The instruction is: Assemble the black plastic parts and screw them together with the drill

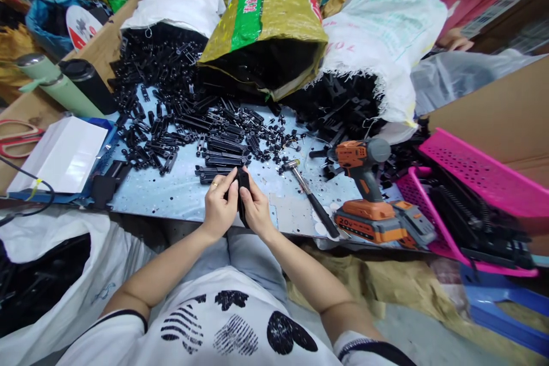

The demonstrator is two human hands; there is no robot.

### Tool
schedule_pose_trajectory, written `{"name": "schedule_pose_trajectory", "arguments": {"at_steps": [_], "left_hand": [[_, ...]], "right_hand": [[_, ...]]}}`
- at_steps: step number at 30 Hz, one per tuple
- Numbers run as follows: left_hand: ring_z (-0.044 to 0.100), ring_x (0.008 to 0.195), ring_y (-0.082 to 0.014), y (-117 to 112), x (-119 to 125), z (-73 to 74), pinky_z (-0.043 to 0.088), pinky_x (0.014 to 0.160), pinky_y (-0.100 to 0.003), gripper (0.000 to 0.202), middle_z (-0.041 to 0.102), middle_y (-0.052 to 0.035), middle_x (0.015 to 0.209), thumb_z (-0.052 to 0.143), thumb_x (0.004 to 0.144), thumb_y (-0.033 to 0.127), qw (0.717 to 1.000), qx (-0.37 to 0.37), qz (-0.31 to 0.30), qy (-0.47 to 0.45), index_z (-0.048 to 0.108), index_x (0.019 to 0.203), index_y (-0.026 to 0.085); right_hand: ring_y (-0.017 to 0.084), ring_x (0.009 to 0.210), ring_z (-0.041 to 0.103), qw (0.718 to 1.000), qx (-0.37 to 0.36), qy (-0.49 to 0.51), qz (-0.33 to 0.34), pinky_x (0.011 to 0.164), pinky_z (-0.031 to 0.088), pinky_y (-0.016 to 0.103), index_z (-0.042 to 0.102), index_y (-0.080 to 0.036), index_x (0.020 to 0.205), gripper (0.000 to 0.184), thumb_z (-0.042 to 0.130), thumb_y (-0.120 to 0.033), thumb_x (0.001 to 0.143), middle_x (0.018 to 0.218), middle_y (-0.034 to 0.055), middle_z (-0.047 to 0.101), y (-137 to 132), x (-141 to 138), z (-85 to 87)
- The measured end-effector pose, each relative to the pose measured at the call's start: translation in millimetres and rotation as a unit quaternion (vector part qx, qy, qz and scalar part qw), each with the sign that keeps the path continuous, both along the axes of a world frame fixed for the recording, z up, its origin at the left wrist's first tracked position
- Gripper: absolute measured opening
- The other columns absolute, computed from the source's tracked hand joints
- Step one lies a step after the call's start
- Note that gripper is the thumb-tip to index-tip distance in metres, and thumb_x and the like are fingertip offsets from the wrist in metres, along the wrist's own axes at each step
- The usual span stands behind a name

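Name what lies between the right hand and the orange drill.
In the head view, a hammer lies between the right hand and the orange drill, beside a pale patch.

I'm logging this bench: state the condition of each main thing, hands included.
Left hand: gripping the black part
Right hand: gripping the same part
Orange cordless driver: upright on its battery
Hammer: lying flat
Olive-yellow sack: open
Green bottle: lidded
Black tumbler: lidded
Pink basket: loaded with black pieces
Red scissors: lying

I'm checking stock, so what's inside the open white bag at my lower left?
The white bag shows black parts, too dark to identify. Whatever lies beneath them, or behind the bag's sides, is covered.
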State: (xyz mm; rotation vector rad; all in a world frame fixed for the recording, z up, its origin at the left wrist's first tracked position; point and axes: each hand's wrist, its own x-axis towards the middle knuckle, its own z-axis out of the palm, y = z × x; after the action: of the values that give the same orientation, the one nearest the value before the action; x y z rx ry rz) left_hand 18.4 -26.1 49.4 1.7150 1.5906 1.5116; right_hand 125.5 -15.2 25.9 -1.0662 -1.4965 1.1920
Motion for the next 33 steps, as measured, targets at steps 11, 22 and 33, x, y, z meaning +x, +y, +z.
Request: {"name": "schedule_pose_trajectory", "arguments": {"at_steps": [11, 22, 33], "left_hand": [[0.061, 0.096, -0.0195, -2.2, -52.0, 6.5, 0.054, 0.08, -0.036, 0.023, 0.066, -0.0088, 0.097, 0.056, 0.086, 0.016, 0.919, 0.21, -0.227, 0.244, 0.056, 0.108, 0.018], [0.06, 0.101, -0.0188, -0.9, -63.4, 7.1, 0.053, 0.081, -0.035, 0.028, 0.066, -0.0094, 0.103, 0.05, 0.088, 0.01, 0.876, 0.253, -0.264, 0.313, 0.054, 0.114, 0.018], [0.06, 0.096, -0.0192, -9.2, -59.1, 18.5, 0.054, 0.076, -0.034, 0.024, 0.066, -0.0089, 0.093, 0.052, 0.086, 0.01, 0.86, 0.273, -0.315, 0.295, 0.055, 0.109, 0.016]], "right_hand": [[0.022, 0.112, 0.058, 0.954, 0.267, -0.035, 0.131, 0.102, 0.039, 0.05, 0.05, -0.024, 0.107, 0.029, 0.059, -0.039, 0.084, 0.108, 0.0096, 0.064, 27.3, 34.2, -15.7], [0.019, 0.113, 0.056, 0.901, 0.395, -0.138, 0.116, 0.096, 0.046, 0.05, 0.056, -0.026, 0.103, 0.016, 0.05, -0.024, 0.089, 0.112, 0.0074, 0.064, 26.5, 41.6, -4.4], [0.017, 0.1, 0.058, 0.843, 0.408, -0.212, 0.279, 0.103, 0.038, 0.044, 0.059, -0.023, 0.091, 0.023, 0.041, -0.036, 0.092, 0.091, 0.0049, 0.065, 55.5, 43.8, 23.4]]}}
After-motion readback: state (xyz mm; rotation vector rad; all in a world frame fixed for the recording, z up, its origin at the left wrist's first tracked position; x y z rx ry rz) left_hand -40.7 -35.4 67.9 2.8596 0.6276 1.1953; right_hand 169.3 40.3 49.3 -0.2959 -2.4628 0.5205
